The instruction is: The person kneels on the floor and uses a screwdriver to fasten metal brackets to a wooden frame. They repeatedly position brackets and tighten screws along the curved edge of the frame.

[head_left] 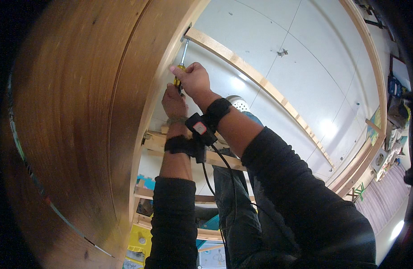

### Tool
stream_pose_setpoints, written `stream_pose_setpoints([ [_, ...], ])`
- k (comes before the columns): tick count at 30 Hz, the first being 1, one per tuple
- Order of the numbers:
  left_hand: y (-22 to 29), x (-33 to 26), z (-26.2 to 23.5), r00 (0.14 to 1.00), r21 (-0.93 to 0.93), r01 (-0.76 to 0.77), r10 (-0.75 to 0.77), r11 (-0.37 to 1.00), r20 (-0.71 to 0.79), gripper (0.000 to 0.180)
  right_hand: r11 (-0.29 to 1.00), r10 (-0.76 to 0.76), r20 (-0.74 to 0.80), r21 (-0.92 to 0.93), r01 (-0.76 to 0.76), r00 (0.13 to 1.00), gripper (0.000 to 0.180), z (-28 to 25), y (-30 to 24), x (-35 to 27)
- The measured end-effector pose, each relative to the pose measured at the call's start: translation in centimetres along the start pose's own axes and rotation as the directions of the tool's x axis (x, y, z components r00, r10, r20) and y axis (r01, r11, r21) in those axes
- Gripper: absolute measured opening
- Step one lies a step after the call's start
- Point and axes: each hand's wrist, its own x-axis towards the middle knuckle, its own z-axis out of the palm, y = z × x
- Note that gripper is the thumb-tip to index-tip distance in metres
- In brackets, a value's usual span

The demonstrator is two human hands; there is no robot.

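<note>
A screwdriver (178, 77) with a yellow and black handle points away from me, and its metal shaft runs up to a small dark metal bracket (186, 30). That bracket sits where a wooden slat (253, 75) meets the side rail (163, 58). My right hand (196, 81) is closed around the upper part of the handle, thumb toward the rail. Lower down, my left hand (174, 103) has its fingers on the handle's butt end, partly hidden. Whether the tip is seated in a screw is too small to tell.
A broad brown wooden panel (76, 112) fills the left side. Wooden crosspieces (215, 159) lie below my hands, over my jeans (233, 201) and a perforated light shoe (238, 103). Small metal hardware (282, 53) rests on the pale tiled floor. Black cables (229, 166) hang from my wrist straps.
</note>
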Motion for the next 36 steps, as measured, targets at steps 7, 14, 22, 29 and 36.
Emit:
stream_pose_setpoints([
  [7,1.0,0.8,-2.5,0.360,-0.348,0.922,-0.047,0.172,0.932,0.035,0.751,-0.139,0.525,0.609,-0.256,0.839,0.041,-1.9,2.0,-0.9],
  [14,0.8,-4.0,0.9,0.976,-0.379,0.101,-0.166,0.920,-0.143,0.043,0.961,-0.121,0.403,0.278,0.004,0.907,0.025,-1.2,0.7,-0.7],
  [22,1.9,-3.0,-2.0,0.851,0.355,-0.303,0.418,0.885,-0.317,0.056,0.988,-0.113,0.300,-0.068,0.139,0.947,0.052,-0.9,-2.0,-1.6],
  [29,4.9,-3.6,-3.9,0.876,-0.605,0.468,-0.432,0.644,0.217,0.052,0.912,-0.075,0.488,0.387,-0.139,0.869,0.027,-0.9,-1.8,-2.5],
  [36,4.2,-4.3,-3.7,0.614,-0.582,0.789,-0.274,0.195,0.740,0.054,0.764,-0.098,0.526,0.584,-0.274,0.845,0.016,-1.9,-0.2,-2.1],
])
